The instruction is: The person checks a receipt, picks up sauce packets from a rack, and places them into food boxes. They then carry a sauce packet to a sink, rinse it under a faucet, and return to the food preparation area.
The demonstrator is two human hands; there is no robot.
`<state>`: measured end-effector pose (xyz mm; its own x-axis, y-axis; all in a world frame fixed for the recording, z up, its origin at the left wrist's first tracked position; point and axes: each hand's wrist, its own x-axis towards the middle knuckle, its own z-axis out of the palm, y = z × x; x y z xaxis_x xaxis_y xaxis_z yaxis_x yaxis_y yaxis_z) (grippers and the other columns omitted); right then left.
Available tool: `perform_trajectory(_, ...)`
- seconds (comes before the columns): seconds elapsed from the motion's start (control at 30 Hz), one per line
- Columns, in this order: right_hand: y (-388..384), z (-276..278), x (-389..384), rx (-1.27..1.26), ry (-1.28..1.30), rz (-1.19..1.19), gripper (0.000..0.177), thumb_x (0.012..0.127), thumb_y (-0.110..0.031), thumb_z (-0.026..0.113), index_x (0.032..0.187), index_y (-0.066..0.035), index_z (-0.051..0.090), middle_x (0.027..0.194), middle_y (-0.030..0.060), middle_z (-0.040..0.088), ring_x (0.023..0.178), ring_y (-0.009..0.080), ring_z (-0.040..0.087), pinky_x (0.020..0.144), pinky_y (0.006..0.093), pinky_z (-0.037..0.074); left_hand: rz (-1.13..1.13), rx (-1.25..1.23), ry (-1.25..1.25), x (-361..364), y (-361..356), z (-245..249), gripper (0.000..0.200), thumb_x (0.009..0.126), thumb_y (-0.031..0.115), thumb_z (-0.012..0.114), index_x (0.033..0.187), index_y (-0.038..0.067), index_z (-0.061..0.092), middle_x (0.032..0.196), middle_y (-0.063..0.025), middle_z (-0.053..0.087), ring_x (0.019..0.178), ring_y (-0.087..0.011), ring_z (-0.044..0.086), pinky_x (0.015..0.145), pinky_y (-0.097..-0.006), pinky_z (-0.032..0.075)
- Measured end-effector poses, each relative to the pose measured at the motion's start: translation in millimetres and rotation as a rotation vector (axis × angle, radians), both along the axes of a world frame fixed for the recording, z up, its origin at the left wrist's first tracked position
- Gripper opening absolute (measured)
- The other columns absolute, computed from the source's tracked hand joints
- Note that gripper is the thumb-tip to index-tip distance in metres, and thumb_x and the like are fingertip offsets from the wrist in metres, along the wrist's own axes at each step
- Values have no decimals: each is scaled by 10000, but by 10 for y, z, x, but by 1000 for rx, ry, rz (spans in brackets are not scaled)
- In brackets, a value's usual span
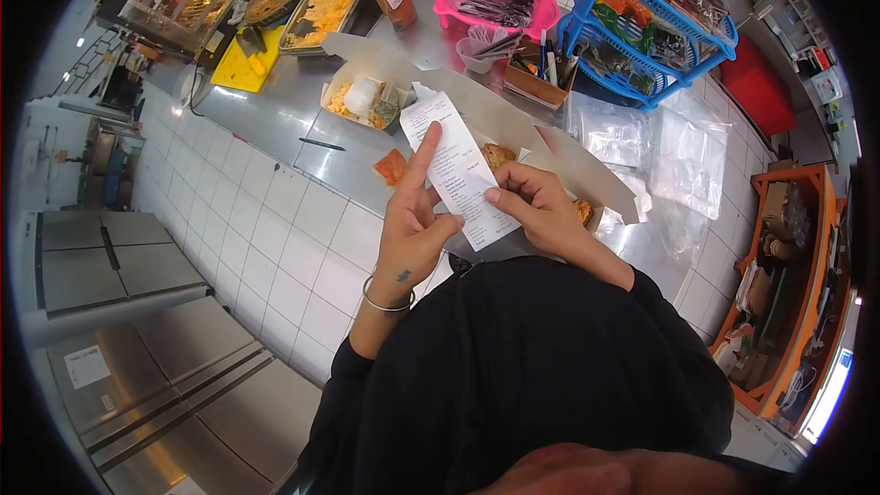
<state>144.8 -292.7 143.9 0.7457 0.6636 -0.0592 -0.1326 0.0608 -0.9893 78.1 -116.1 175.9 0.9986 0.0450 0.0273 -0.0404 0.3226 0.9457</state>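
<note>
A long printed receipt (458,174) is held over the steel counter in front of me. My right hand (536,206) pinches its right edge between thumb and fingers. At the left edge, my left hand (417,206) has its index finger stretched along the printed face, the thumb against the paper and the other fingers curled. Behind the receipt stands an open cardboard food box (600,174); pieces of browned food (498,156) show in it, partly covered. Another open box (341,92) holds white rice (363,94), yellow food and something green. An orange-red packet (390,167) lies left of my left hand.
A black pen (323,144) lies on the counter. Farther back are a yellow cutting board (246,73), a tray of yellow food (325,14), a pink rack (495,14) and a blue rack (632,46). Transparent plastic bags (683,156) are at right, near an orange cabinet (807,266).
</note>
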Motion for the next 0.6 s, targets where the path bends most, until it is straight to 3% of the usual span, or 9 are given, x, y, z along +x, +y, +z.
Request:
perform_trajectory(0.07,-6,9,-6,-12,-5,8,130,933,-140,590,934,-9,588,821,-30,589,747,16,513,657,191,394,33,-59,40,-24,-54,49,917,665,-129,544,1501,24,201,1470,-158,351,1291,-242,439,1067,-337,347)
perform_trajectory(0.27,36,-65,-57,73,69,14,179,938,-142,578,1039,1,614,859,-1,618,767,37,540,667,209,429,33,-40,38,-77,-26,33,923,669,-151,516,1506,19,167,1476,-162,338,1282,-236,448,1021,-314,398)
perform_trajectory(0.37,-171,18,71,14,42,38,221,944,-148,559,1096,3,612,853,28,630,748,59,561,662,225,452,148,17,-12,-91,-29,31,923,667,-158,496,1507,19,158,1479,-165,328,1273,-237,453,996,-313,425)
perform_trajectory(0.4,-297,35,149,3,3,-45,226,946,-148,550,1102,4,612,844,36,633,730,65,566,650,226,454,124,55,11,-104,39,43,914,700,-167,470,1516,26,104,1503,-166,282,1254,-236,463,984,-306,428)
perform_trajectory(0.53,-993,96,416,-37,-34,-311,228,935,-123,528,1113,-17,624,796,33,641,629,69,558,582,210,451,192,103,20,-141,155,-10,920,665,-188,441,1509,13,134,1508,-190,268,1256,-244,468,975,-313,446)
perform_trajectory(0.6,-1225,157,384,-178,-35,-293,232,929,-128,523,1097,-14,634,810,36,646,630,53,565,567,193,448,216,120,36,-142,178,-22,923,656,-194,435,1507,11,141,1509,-199,263,1259,-250,469,976,-319,450)
